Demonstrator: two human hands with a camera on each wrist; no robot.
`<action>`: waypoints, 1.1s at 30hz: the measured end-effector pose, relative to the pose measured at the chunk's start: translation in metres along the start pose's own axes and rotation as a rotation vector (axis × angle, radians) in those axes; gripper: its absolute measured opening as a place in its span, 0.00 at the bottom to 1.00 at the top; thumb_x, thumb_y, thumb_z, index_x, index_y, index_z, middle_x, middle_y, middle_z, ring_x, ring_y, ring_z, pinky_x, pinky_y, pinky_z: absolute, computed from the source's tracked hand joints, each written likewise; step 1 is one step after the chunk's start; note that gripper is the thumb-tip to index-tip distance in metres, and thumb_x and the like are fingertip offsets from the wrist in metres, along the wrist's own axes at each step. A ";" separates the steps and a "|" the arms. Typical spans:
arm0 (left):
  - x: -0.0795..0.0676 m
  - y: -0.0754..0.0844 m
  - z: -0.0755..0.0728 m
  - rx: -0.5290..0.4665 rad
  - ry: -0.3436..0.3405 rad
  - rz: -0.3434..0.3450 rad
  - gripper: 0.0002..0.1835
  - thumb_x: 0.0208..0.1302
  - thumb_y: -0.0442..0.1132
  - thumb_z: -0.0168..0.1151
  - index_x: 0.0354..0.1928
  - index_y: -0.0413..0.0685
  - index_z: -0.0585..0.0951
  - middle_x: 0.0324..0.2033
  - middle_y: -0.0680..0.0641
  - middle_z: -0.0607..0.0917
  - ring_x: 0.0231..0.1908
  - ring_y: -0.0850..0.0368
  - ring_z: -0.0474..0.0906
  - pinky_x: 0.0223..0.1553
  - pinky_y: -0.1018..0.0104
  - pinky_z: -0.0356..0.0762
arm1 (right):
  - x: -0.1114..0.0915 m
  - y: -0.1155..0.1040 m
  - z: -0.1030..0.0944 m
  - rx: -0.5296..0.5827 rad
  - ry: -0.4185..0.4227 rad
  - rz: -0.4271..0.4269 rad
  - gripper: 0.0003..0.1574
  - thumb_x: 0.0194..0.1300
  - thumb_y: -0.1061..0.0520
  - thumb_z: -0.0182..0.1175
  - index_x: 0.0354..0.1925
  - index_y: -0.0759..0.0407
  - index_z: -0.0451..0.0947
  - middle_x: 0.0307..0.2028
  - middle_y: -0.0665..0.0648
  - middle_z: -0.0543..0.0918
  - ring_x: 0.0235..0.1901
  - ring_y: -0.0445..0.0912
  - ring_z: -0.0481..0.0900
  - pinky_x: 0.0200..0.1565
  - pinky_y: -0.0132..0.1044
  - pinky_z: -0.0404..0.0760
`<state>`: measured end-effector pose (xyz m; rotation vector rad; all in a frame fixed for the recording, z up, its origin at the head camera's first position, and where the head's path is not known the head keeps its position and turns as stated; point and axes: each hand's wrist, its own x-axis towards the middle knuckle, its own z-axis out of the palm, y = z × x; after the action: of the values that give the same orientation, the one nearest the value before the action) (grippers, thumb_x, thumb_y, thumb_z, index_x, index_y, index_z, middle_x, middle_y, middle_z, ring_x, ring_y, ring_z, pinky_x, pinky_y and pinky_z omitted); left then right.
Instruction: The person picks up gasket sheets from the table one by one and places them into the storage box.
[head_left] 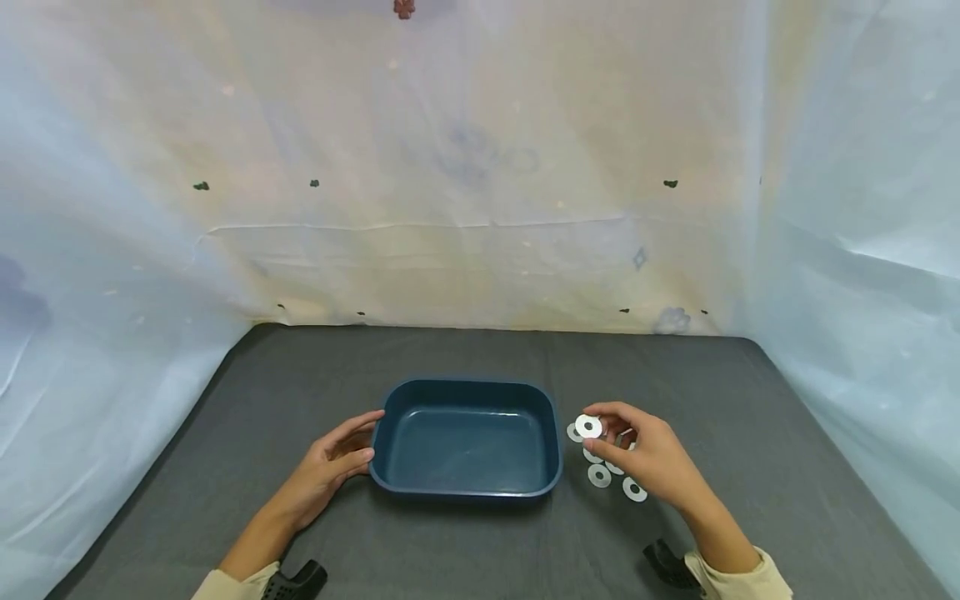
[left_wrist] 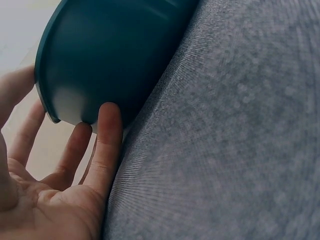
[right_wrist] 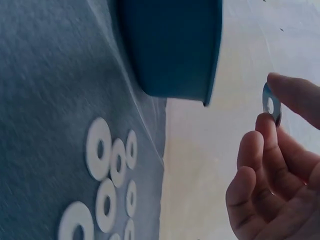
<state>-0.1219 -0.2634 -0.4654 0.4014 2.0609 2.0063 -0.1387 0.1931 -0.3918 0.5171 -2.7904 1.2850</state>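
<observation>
Carefully, a person held one flat white washer (head_left: 581, 426) at a tabletop (head_left: 450, 550) draped in dark grey cloth, as the head view showed. The right hand (head_left: 651, 454) pinched the ring between thumb and fingertips, just beyond the right end of a dark blue tray (head_left: 467, 454). Beneath and beside that hand, more white washers (head_left: 592, 477) lay scattered on the cloth, to the right of the tray, a few partly hidden by the fingers. The left hand (head_left: 322, 475) rested against the tray's left end, thumb and fingers apart at the rim. Cream sleeves (head_left: 750, 575) and dark wrist mounts (head_left: 296, 581) showed at the near edge, and a pale, patterned curtain (head_left: 465, 167) hung along the far side.

From the left wrist, the left hand appeared with its fingers spread and fairly straight, the tips touching the tray's outer wall and rim.

From the right wrist, the pinched washer stood tilted, nearly edge-on, raised above the tabletop and apart from the tray. The loose washers lay flat in a cluster near the tray's right end, some of them cut off by the frame.
</observation>
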 end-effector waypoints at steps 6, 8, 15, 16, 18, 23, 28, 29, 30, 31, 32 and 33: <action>0.002 -0.001 0.000 -0.002 0.011 0.011 0.29 0.76 0.34 0.50 0.76 0.46 0.59 0.66 0.51 0.70 0.59 0.62 0.75 0.52 0.61 0.81 | 0.003 -0.002 0.008 0.010 -0.015 -0.009 0.21 0.62 0.46 0.70 0.53 0.46 0.81 0.36 0.46 0.80 0.33 0.36 0.76 0.36 0.31 0.76; 0.002 -0.001 0.000 -0.002 0.014 0.011 0.30 0.76 0.34 0.50 0.76 0.46 0.59 0.66 0.52 0.70 0.58 0.62 0.75 0.51 0.61 0.81 | 0.004 -0.003 0.010 0.007 -0.025 -0.009 0.21 0.62 0.46 0.69 0.53 0.45 0.81 0.36 0.46 0.80 0.33 0.36 0.75 0.36 0.31 0.77; 0.002 0.001 -0.001 -0.017 0.013 0.013 0.29 0.76 0.33 0.50 0.76 0.45 0.59 0.65 0.51 0.70 0.58 0.62 0.75 0.51 0.61 0.81 | 0.005 -0.004 0.020 0.008 -0.045 -0.041 0.21 0.61 0.47 0.70 0.53 0.45 0.81 0.34 0.44 0.80 0.31 0.35 0.76 0.34 0.31 0.77; 0.001 0.001 -0.001 -0.018 0.012 0.014 0.29 0.76 0.33 0.50 0.76 0.45 0.59 0.65 0.51 0.70 0.57 0.62 0.75 0.51 0.61 0.81 | 0.005 -0.004 0.021 0.010 -0.047 -0.049 0.21 0.61 0.48 0.70 0.53 0.46 0.81 0.33 0.44 0.80 0.31 0.35 0.76 0.33 0.31 0.77; 0.001 0.001 -0.002 -0.019 0.009 0.014 0.29 0.76 0.33 0.50 0.76 0.45 0.59 0.65 0.50 0.70 0.58 0.62 0.75 0.51 0.61 0.81 | 0.006 -0.004 0.023 0.016 -0.052 -0.063 0.21 0.61 0.49 0.71 0.53 0.46 0.81 0.33 0.43 0.80 0.31 0.35 0.76 0.33 0.31 0.77; 0.000 0.001 -0.002 -0.014 0.010 0.009 0.29 0.76 0.33 0.50 0.76 0.46 0.59 0.66 0.49 0.69 0.58 0.62 0.75 0.51 0.61 0.81 | 0.005 -0.006 0.028 0.027 -0.060 -0.057 0.21 0.60 0.52 0.71 0.52 0.47 0.81 0.33 0.43 0.80 0.31 0.35 0.76 0.33 0.31 0.78; 0.000 0.002 -0.003 -0.006 0.011 0.004 0.29 0.76 0.33 0.50 0.76 0.46 0.59 0.66 0.50 0.69 0.58 0.63 0.75 0.51 0.62 0.81 | 0.005 -0.007 0.033 0.046 -0.071 -0.040 0.21 0.60 0.53 0.71 0.53 0.49 0.82 0.32 0.44 0.79 0.30 0.36 0.75 0.32 0.30 0.77; 0.000 0.002 -0.003 -0.007 0.011 0.004 0.29 0.76 0.33 0.50 0.76 0.46 0.59 0.66 0.50 0.69 0.58 0.63 0.75 0.51 0.62 0.81 | 0.005 -0.006 0.034 0.049 -0.073 -0.044 0.21 0.60 0.53 0.71 0.53 0.49 0.82 0.32 0.44 0.79 0.30 0.36 0.75 0.32 0.30 0.76; 0.000 0.002 -0.003 -0.006 0.012 0.003 0.29 0.76 0.33 0.50 0.76 0.46 0.59 0.65 0.51 0.70 0.58 0.63 0.75 0.51 0.62 0.81 | 0.005 -0.006 0.035 0.052 -0.075 -0.048 0.21 0.60 0.53 0.71 0.53 0.50 0.82 0.32 0.45 0.79 0.30 0.36 0.75 0.32 0.30 0.76; 0.000 0.002 -0.003 -0.006 0.013 0.003 0.29 0.76 0.33 0.50 0.76 0.46 0.59 0.65 0.51 0.70 0.58 0.63 0.75 0.51 0.62 0.81 | 0.004 -0.007 0.035 0.057 -0.076 -0.047 0.21 0.60 0.52 0.71 0.52 0.49 0.82 0.32 0.45 0.79 0.29 0.35 0.74 0.32 0.30 0.76; 0.000 0.002 -0.003 -0.006 0.015 0.002 0.29 0.76 0.33 0.50 0.76 0.46 0.59 0.65 0.51 0.70 0.58 0.63 0.75 0.51 0.62 0.81 | 0.004 -0.007 0.036 0.061 -0.078 -0.050 0.21 0.61 0.52 0.71 0.52 0.50 0.82 0.32 0.45 0.79 0.29 0.35 0.74 0.32 0.30 0.76; 0.000 0.002 -0.004 -0.005 0.015 0.002 0.29 0.76 0.33 0.50 0.76 0.46 0.59 0.65 0.51 0.71 0.58 0.63 0.75 0.51 0.61 0.81 | 0.004 -0.008 0.037 0.066 -0.082 -0.049 0.20 0.61 0.52 0.71 0.52 0.50 0.82 0.32 0.46 0.79 0.29 0.35 0.74 0.32 0.30 0.76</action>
<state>-0.1229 -0.2667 -0.4636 0.3893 2.0647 2.0215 -0.1362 0.1601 -0.4097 0.6519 -2.7888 1.3805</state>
